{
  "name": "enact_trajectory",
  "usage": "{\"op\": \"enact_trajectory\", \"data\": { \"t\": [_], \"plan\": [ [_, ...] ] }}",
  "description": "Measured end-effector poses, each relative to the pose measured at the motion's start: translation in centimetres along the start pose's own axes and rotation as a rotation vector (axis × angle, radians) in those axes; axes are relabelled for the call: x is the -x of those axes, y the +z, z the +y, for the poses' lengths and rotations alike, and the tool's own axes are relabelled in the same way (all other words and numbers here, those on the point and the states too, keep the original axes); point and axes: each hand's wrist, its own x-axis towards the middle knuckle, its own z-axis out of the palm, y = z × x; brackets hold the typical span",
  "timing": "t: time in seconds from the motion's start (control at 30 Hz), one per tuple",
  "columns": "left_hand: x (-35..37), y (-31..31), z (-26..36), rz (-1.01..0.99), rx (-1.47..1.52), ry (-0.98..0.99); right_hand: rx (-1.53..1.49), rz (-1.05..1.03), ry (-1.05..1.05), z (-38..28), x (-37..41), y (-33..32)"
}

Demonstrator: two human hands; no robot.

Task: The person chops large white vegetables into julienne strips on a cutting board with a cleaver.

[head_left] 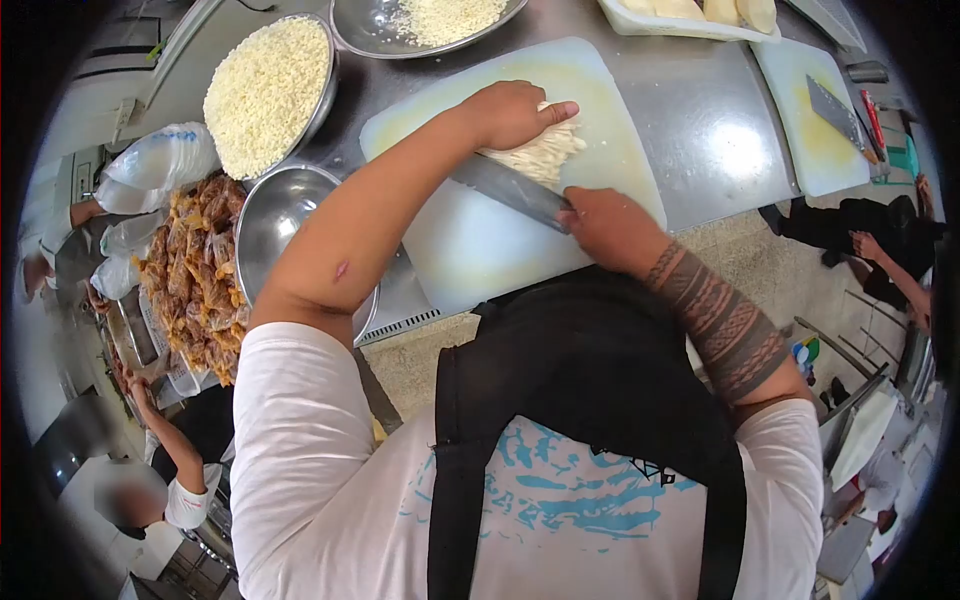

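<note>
My left hand presses down on a bunch of thin pale vegetable strips, its fingers over them and the thumb sticking out to the right. My right hand is closed round the handle of a broad kitchen knife. The blade points up to the left, along the near side of the strips, and its tip end is partly behind my left forearm. Under both hands lies a large white cutting board; a few small bits are scattered on it.
A metal bowl heaped with pale diced pieces stands at left, and another bowl holds more. An empty-looking steel bowl sits by my left arm. Brown bagged food, a tray, and a second board with a cleaver surround.
</note>
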Motion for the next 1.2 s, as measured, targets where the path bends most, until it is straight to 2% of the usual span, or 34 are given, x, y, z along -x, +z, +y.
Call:
{"op": "enact_trajectory", "data": {
  "t": [0.13, 0.2, 0.23, 0.3, 0.33, 0.4, 0.47, 0.57, 0.63, 0.73, 0.8, 0.83, 0.9, 0.93, 1.0, 1.03, 1.1, 1.13, 1.17, 1.2],
  "plan": [
    [1.3, 0.9, 0.1, 0.099, 0.033, -0.107, 0.096, -0.119, -0.071, 3.1, -0.9, -4.0],
    [1.6, 0.7, 0.7, 0.122, 0.176, -0.249, 0.165, -0.193, -0.107, 4.9, -2.1, -6.4],
    [1.6, 1.0, 0.9, 0.126, 0.182, -0.257, 0.216, -0.197, -0.196, 6.0, -3.0, -7.7],
    [1.7, 1.5, 1.2, 0.257, 0.344, -0.464, 0.269, -0.208, -0.298, 7.1, -5.5, -10.3],
    [1.6, 1.7, 1.3, 0.263, 0.348, -0.474, 0.308, -0.274, -0.33, 7.2, -7.1, -11.8],
    [1.5, 2.2, 1.7, 0.329, 0.447, -0.634, 0.348, -0.346, -0.372, 7.6, -10.0, -13.1],
    [1.3, 2.4, 1.4, 0.371, 0.537, -0.656, 0.423, -0.44, -0.418, 7.6, -12.4, -13.5],
    [1.5, 2.3, 0.2, 0.442, 0.722, -0.671, 0.475, -0.393, -0.535, 5.8, -11.0, -14.5],
    [2.8, 0.7, 0.4, 0.395, 1.111, -0.569, 0.444, -0.279, -0.573, 6.2, -8.1, -14.9],
    [3.9, -0.3, -1.0, 0.363, 1.129, -0.595, 0.403, -0.301, -0.491, 6.7, -3.2, -17.7],
    [4.3, -0.3, -1.8, 0.335, 1.149, -0.581, 0.248, -0.324, -0.336, 7.7, -0.4, -19.8],
    [4.5, -0.1, -2.3, 0.291, 1.157, -0.532, 0.252, -0.325, -0.337, 8.9, 0.8, -20.2],
    [4.9, -0.2, -2.2, 0.246, 1.164, -0.481, -0.03, -0.205, -0.111, 10.6, 2.9, -20.6],
    [5.5, -0.6, -1.3, 0.173, 1.093, -0.405, -0.03, -0.204, -0.11, 10.1, 3.7, -20.4],
    [6.3, -1.3, 0.9, 0.1, 0.996, -0.299, -0.315, -0.091, 0.296, 8.6, 4.4, -20.0],
    [6.2, -1.1, 1.6, 0.098, 0.993, -0.297, -0.318, -0.088, 0.297, 8.2, 4.3, -19.2],
    [5.6, -0.5, 2.6, 0.161, 0.653, -0.265, -0.428, 0.101, 0.316, 8.7, 4.2, -15.9],
    [4.4, 1.0, 1.5, 0.21, 0.513, -0.27, -0.387, 0.218, 0.201, 9.9, 3.7, -13.4],
    [4.1, 1.2, 1.7, 0.207, 0.51, -0.266, -0.359, 0.228, 0.149, 9.0, 3.1, -12.3],
    [4.0, 1.4, 2.1, 0.205, 0.355, -0.293, -0.32, 0.233, 0.13, 8.7, 2.6, -10.9]
  ]
}}
